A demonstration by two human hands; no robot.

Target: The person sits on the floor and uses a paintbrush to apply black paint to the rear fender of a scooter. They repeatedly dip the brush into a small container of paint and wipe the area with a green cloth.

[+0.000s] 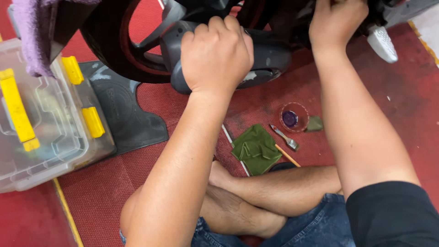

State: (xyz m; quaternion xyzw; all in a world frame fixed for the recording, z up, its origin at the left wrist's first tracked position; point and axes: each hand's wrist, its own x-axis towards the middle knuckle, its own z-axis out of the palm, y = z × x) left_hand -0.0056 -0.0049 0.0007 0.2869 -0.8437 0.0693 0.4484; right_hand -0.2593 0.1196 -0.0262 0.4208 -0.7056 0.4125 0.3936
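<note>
My left hand (216, 54) is closed in a fist on top of a grey exhaust muffler (270, 61) of a motorcycle. Whether it holds anything inside the fist is hidden. My right hand (336, 20) reaches up into the dark bodywork of the motorcycle at the top right, its fingers out of sight. Behind the muffler is the rear wheel with a black tyre (105, 43) and a red rim. A silver footpeg (383, 43) sticks out to the right of my right hand.
A clear plastic box with yellow latches (41, 123) stands at left, a purple cloth (32, 36) draped over it. A black rubber mat (123, 110) lies beside it. On the red floor lie a green cloth (256, 148), a small brush (284, 137) and a small round dish (292, 118). My crossed legs (256, 192) are below.
</note>
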